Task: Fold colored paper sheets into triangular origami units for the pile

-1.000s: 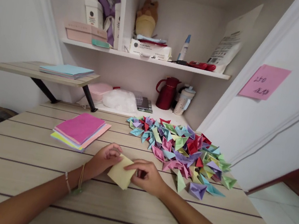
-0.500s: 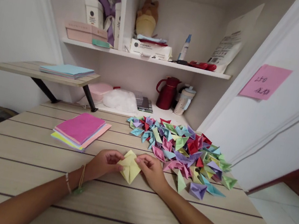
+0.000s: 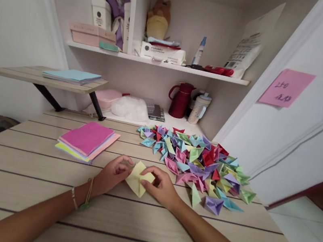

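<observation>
A pale yellow folded paper (image 3: 134, 182), roughly diamond-shaped with creases running through its middle, is between my two hands just above the table. My right hand (image 3: 161, 185) grips its right side, with thumb and forefinger pinched on the front flap. At the paper's left edge is my left hand (image 3: 116, 174), its fingers curled and its thumb tip against the paper; part of that contact is hidden. To the right of my right hand spreads a pile of folded paper boats (image 3: 193, 168) in many colours, a purple boat (image 3: 213, 205) nearest me.
Square coloured sheets (image 3: 86, 138) lie stacked at the left. Behind them a small raised shelf (image 3: 19, 70) carries blue paper (image 3: 72, 75). A red jug (image 3: 180, 100) and a speckled cup (image 3: 199, 109) stand in the cabinet at the back. A pink note (image 3: 287, 88) hangs on the right.
My right thumb and forefinger have moved from the paper's right edge in onto its front. My left fingers have shifted slightly left, to the paper's edge. The pile is unchanged.
</observation>
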`<state>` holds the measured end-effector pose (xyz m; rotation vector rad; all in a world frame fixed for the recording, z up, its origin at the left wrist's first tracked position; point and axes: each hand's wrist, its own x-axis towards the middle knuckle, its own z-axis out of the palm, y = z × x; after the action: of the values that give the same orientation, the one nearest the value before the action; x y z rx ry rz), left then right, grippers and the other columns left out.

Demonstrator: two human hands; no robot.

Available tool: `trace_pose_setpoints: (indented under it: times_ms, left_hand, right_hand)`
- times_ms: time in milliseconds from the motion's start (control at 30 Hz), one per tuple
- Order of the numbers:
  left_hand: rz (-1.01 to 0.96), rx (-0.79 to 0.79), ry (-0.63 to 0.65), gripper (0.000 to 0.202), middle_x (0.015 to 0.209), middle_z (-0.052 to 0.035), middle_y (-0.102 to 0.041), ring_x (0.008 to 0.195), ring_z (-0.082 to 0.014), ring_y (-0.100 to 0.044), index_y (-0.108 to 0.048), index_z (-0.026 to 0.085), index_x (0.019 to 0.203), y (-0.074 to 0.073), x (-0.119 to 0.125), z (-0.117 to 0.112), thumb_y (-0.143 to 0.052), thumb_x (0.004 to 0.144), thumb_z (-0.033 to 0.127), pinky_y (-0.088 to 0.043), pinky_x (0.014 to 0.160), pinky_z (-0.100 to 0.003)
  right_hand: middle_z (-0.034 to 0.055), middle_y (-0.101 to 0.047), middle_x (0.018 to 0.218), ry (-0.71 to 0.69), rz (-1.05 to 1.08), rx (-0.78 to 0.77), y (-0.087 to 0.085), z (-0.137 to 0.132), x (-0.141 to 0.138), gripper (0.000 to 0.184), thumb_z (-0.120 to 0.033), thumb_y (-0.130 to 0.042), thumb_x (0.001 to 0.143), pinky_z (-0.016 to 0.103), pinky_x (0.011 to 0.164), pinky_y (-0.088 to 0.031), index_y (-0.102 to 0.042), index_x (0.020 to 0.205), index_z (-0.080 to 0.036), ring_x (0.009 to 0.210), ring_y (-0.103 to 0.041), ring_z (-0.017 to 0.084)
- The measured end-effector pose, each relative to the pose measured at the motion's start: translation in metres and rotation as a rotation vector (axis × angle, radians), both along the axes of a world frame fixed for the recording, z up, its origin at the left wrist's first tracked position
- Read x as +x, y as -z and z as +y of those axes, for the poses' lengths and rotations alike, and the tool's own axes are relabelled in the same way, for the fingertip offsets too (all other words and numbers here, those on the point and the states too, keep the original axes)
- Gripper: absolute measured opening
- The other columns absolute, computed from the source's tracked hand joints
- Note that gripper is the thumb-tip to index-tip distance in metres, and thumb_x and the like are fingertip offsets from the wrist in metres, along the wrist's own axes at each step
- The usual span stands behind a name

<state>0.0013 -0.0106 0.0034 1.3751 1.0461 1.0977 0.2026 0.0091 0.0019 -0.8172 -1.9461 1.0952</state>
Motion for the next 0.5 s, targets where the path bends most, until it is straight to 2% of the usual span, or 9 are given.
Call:
trace_pose_setpoints:
  times_ms: [100,167,300,400,500]
  left_hand:
    - [0.049,0.021,0.040,0.020,0.061,0.0025,-0.060,0.053,-0.0100,-0.053,-0.049,0.018,0.088,-0.002,0.004,-0.004,-0.058,0.076,0.031,-0.036,0.049,-0.019]
    - [0.057,0.043,0.098,0.018,0.063,0.0018,-0.059,0.058,-0.0114,-0.056,-0.049,0.018,0.089,-0.004,0.006,-0.008,-0.054,0.079,0.032,-0.040,0.053,-0.020]
    - [0.003,0.076,0.177,0.018,0.074,-0.0003,-0.062,0.070,-0.0149,-0.062,-0.043,0.020,0.093,-0.004,0.008,-0.013,-0.053,0.081,0.028,-0.046,0.066,-0.026]
    - [0.115,0.149,0.115,0.013,0.077,-0.0020,-0.063,0.070,-0.0148,-0.062,-0.049,0.018,0.087,-0.002,0.006,-0.012,-0.055,0.078,0.026,-0.047,0.066,-0.025]
    - [0.283,0.246,0.000,0.015,0.080,-0.0043,-0.065,0.073,-0.0156,-0.061,-0.060,0.016,0.085,0.001,0.004,-0.009,-0.053,0.079,0.028,-0.047,0.067,-0.025]
  right_hand:
    - [-0.0022,-0.054,0.068,0.022,0.083,-0.087,0.002,0.001,-0.003,0.021,-0.030,-0.066,0.068,0.019,0.046,-0.032,-0.052,0.079,-0.019,0.052,-0.044,0.009]
    - [-0.0024,-0.053,0.067,0.071,0.163,-0.089,0.005,0.003,-0.004,0.021,-0.029,-0.067,0.068,0.020,0.052,-0.037,-0.049,0.074,-0.019,0.060,-0.048,0.012]
    - [0.0007,-0.058,0.070,0.142,0.195,-0.060,0.008,0.007,-0.002,0.011,-0.028,-0.062,0.072,0.022,0.057,-0.041,-0.057,0.072,-0.018,0.065,-0.053,0.014]
    - [0.0046,-0.065,0.080,0.094,0.144,-0.093,0.009,0.008,0.000,0.013,-0.028,-0.060,0.074,0.024,0.060,-0.044,-0.066,0.080,-0.017,0.071,-0.058,0.016]
    - [0.0050,-0.066,0.090,0.045,0.132,-0.154,0.011,0.008,0.000,0.029,-0.027,-0.067,0.067,0.024,0.057,-0.046,-0.066,0.095,-0.019,0.070,-0.059,0.016]
